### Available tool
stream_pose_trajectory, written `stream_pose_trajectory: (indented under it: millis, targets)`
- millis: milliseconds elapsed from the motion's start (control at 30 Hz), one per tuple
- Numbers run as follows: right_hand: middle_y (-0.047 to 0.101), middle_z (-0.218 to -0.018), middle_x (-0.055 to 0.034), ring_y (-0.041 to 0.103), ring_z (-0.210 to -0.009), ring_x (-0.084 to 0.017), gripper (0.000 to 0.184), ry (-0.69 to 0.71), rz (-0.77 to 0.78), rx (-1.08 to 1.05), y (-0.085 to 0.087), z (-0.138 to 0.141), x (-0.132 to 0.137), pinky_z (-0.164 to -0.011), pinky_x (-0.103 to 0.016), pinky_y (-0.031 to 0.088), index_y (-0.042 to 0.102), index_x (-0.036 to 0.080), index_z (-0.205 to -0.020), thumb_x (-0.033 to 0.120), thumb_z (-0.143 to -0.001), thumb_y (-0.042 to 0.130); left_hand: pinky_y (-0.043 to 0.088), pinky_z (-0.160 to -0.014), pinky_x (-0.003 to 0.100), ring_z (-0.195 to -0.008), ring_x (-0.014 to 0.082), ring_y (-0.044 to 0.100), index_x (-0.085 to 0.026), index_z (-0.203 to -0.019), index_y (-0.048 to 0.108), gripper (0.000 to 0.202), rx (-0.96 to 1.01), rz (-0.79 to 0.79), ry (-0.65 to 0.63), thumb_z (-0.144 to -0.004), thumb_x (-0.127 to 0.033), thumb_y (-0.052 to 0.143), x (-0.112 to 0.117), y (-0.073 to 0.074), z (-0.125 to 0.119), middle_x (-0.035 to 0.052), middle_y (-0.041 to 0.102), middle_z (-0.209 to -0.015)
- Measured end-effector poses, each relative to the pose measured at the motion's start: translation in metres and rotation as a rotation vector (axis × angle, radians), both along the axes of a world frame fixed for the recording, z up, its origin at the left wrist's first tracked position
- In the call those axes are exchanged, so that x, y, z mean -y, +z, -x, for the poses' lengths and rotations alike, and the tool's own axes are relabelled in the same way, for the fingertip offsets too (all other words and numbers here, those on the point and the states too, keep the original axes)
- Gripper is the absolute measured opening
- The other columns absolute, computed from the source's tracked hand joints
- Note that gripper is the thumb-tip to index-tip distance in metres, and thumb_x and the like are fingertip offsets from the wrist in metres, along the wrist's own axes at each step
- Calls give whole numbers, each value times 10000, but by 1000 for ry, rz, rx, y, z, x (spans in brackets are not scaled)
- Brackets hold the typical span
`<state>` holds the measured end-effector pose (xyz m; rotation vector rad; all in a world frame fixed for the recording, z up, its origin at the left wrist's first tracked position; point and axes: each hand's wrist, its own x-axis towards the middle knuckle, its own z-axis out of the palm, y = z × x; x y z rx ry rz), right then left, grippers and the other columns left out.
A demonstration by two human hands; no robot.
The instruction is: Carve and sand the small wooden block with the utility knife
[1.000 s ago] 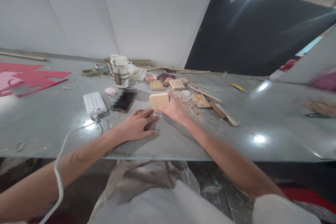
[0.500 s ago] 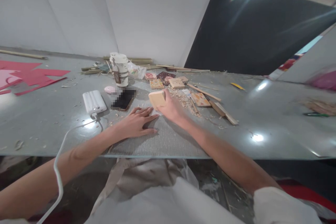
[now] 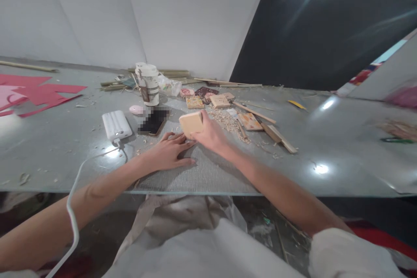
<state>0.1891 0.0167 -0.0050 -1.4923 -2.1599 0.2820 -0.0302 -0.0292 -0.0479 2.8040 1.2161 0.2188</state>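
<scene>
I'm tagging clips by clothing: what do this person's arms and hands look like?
The left hand and right hand wear no gloves; I see no ring or watch. The left forearm and right forearm are uncovered. A loose whitish right sleeve ends near the elbow; only a pale edge of the left sleeve shows. A white cable crosses the left forearm.

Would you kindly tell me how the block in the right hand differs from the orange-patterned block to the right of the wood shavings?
The held block shows a plain, pale tan face, while the orange-patterned block has orange markings on its top. The held block is tilted in the right hand; the orange-patterned block lies on the table, untouched by either hand. Both are squarish slabs.
</scene>
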Motion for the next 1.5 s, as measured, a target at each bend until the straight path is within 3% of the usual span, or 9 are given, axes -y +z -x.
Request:
stream_pose_trajectory:
  millis: [100,433,600,733,900,1033,1200,1367,1500]
  targets:
    - [785,-1094,-142,761,-925,-338,641,-47,-6,0,1,-4,-3,-726,-369,496,472,213,-1423,289,-840,726,264,-1296,570,-1661,434,406,-293,-1742,462,855,-28,3,45,-1081,-833,414,0,-1,-1,197,356,-1834]
    - [790,-1061,-124,765,-923,-342,622,-51,-14,7,-2,-3,-1,-729,-368,512,487,225,-1421,324,-857,730,245,-1315,636,-1677,450,381,-265,-1745,459,855,-30,43,48,-1082,-805,468,2,2,-3,229,326,-1836]
    - [794,-1033,-101,767,-893,-339,572,-2,-13,15,-1,-1,5,-704,-361,513,533,261,-1382,402,-871,748,258,-1317,618,-1620,425,475,-317,-1700,529,772,16,21,3,-1094,-791,457,1,0,-1,172,463,-1783]
    - [794,-1044,-116,769,-899,-341,598,-48,-4,-1,2,0,4,-712,-373,520,517,245,-1420,350,-870,728,242,-1319,611,-1666,437,403,-307,-1745,459,854,3,12,39,-1069,-830,460,-1,-4,0,186,368,-1830]
    - [789,-1004,-78,759,-870,-322,590,2,14,-11,2,2,4,-696,-359,509,552,275,-1379,380,-838,764,238,-1322,596,-1626,419,467,-306,-1695,541,793,4,26,9,-1088,-807,438,-1,-3,0,170,486,-1769]
    - [790,-1045,-105,757,-898,-332,647,-50,6,-37,1,-2,3,-707,-372,519,517,254,-1435,323,-835,748,232,-1322,599,-1686,436,362,-305,-1759,433,867,5,30,26,-1076,-839,422,0,-3,0,181,323,-1849]
    - [787,-1030,-76,758,-891,-319,605,14,17,-39,0,0,7,-693,-351,511,552,274,-1366,376,-816,786,252,-1318,601,-1619,426,473,-313,-1691,546,771,33,30,-8,-1092,-791,456,0,-3,1,165,506,-1755]
    - [787,-1081,-124,759,-963,-348,637,-31,5,-43,3,-2,5,-747,-384,528,525,236,-1419,316,-829,754,231,-1320,610,-1691,440,352,-290,-1755,439,870,-11,42,29,-1079,-838,413,0,-3,0,196,342,-1839]
    - [793,-1046,-78,759,-901,-316,602,21,24,-40,3,-2,4,-722,-361,532,549,264,-1360,358,-811,779,240,-1307,607,-1630,431,452,-287,-1717,503,846,-19,37,5,-1086,-837,381,0,-2,-1,199,463,-1777]
